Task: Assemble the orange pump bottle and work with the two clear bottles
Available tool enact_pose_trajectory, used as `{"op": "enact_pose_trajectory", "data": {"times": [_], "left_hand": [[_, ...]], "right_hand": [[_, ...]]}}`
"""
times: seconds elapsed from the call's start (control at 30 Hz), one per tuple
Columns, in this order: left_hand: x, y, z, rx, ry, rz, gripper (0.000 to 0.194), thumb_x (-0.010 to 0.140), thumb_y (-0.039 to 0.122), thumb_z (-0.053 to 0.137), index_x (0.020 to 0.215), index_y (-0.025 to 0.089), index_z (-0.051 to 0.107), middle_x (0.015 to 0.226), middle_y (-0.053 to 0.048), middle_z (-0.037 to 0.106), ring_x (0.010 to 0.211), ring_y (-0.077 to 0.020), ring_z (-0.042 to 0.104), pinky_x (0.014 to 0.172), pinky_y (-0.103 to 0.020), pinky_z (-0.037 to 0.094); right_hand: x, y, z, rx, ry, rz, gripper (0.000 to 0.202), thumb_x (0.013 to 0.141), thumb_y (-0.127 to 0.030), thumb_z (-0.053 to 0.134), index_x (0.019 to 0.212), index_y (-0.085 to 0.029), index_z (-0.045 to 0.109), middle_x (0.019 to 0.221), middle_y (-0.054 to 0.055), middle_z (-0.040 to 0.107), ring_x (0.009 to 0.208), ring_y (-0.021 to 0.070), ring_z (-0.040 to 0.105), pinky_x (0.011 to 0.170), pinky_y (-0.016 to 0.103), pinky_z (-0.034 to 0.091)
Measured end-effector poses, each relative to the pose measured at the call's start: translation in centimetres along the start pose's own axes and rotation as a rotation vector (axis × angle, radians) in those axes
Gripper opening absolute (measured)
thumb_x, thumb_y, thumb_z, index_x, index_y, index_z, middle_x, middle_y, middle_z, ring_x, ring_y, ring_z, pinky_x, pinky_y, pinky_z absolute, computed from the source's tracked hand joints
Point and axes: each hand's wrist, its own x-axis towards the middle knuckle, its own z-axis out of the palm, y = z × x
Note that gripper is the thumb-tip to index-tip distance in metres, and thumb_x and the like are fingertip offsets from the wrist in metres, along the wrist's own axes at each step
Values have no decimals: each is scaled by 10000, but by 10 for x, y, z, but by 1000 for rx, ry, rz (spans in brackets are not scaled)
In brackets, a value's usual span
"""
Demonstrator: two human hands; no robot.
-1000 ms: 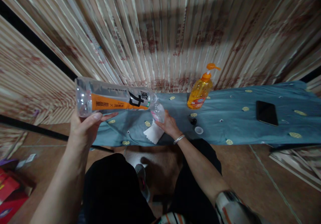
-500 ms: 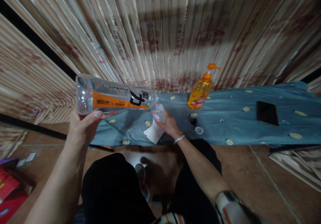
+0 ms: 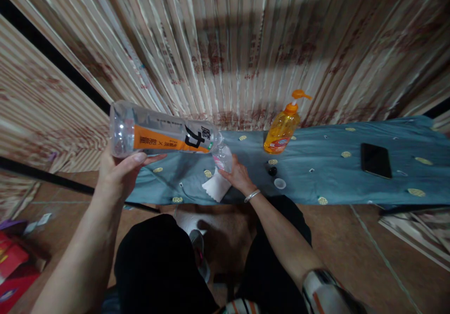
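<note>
My left hand (image 3: 121, 171) grips the base of a large clear plastic bottle (image 3: 161, 133) with an orange label, held nearly level and tipped slightly down to the right. Its mouth meets the opening of a small clear bottle (image 3: 223, 158) with a pinkish print. Around that small bottle my right hand (image 3: 239, 175) is closed, a silver bangle on the wrist. Below it, a white tissue (image 3: 217, 186) lies on the cloth. A small black cap (image 3: 272, 170) and a round whitish cap (image 3: 280, 183) lie to the right of my right hand. Any liquid passing between the bottles is hard to see.
An orange pump bottle of yellow liquid (image 3: 282, 129) stands at the back of the table with the blue-green cloth (image 3: 326, 164). A black phone (image 3: 376, 160) lies at the right. Behind hangs a striped curtain (image 3: 239, 47). A red box (image 3: 17, 262) is on the floor at left.
The large bottle's base has dipped and shifted slightly right in view, with its mouth still at the small bottle. Both hands keep their hold.
</note>
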Motion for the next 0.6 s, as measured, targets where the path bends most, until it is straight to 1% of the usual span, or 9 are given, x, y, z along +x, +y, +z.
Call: {"op": "enact_pose_trajectory", "data": {"times": [0.07, 0.17, 0.2, 0.27, 0.33, 0.4, 0.5, 0.6], "left_hand": [[2, -3, -4, 2, 8, -8, 938, 510, 395, 1070, 1377, 261, 736, 1043, -84, 846, 876, -321, 817, 922, -640, 713], [4, -6, -9, 18, -7, -6, 886, 553, 414, 1057, 1361, 234, 743, 1120, -111, 835, 1000, -358, 814, 961, -663, 696], [4, -7, -10, 23, -14, -6, 875, 559, 422, 1056, 1355, 233, 744, 1138, -112, 829, 1015, -359, 811, 963, -660, 696], [5, -7, -11, 22, -5, -7, 872, 531, 423, 1069, 1325, 239, 756, 1128, -94, 821, 968, -324, 806, 924, -614, 717], [6, -5, -9, 16, 8, -11, 868, 500, 402, 1077, 1298, 247, 771, 1112, -81, 823, 917, -287, 799, 858, -542, 739], [6, -2, -7, 10, -4, -23, 856, 516, 371, 1065, 1311, 250, 770, 1126, -91, 836, 922, -284, 806, 809, -484, 745], [6, 1, -4, 17, -36, -30, 864, 563, 349, 1038, 1369, 241, 746, 1124, -117, 850, 965, -329, 826, 766, -478, 747], [9, 2, -4, 29, -34, -32, 901, 532, 386, 1050, 1365, 219, 747, 1104, -135, 850, 993, -375, 829, 752, -506, 748]], "right_hand": [[0, 0, 0, 1, 3, -7, 571, 1012, -354, 784, 1485, -157, 532, 1311, 165, 817, 1205, 289, 803, 938, 302, 565], [0, 0, 0, -2, 13, -10, 554, 1002, -359, 793, 1459, -167, 547, 1317, 161, 813, 1197, 286, 803, 935, 302, 563], [0, 0, 0, -5, 15, -9, 551, 1000, -360, 794, 1456, -166, 551, 1314, 161, 814, 1192, 286, 804, 933, 303, 564], [0, 0, 1, -11, 15, -5, 550, 1003, -362, 790, 1456, -159, 553, 1299, 159, 818, 1183, 287, 807, 928, 302, 565], [0, 0, 0, -12, 9, -7, 554, 1011, -360, 782, 1468, -153, 548, 1291, 155, 822, 1187, 285, 806, 926, 295, 564], [0, 0, 0, -8, 7, -12, 564, 1013, -351, 784, 1481, -151, 542, 1308, 158, 818, 1204, 282, 802, 929, 289, 564], [0, -1, -3, 5, 4, -18, 560, 1009, -338, 790, 1482, -165, 546, 1321, 156, 818, 1212, 282, 801, 938, 293, 567], [-1, -2, -5, 14, -7, -21, 545, 1007, -339, 792, 1469, -173, 555, 1317, 155, 821, 1205, 288, 804, 950, 307, 573]]}}
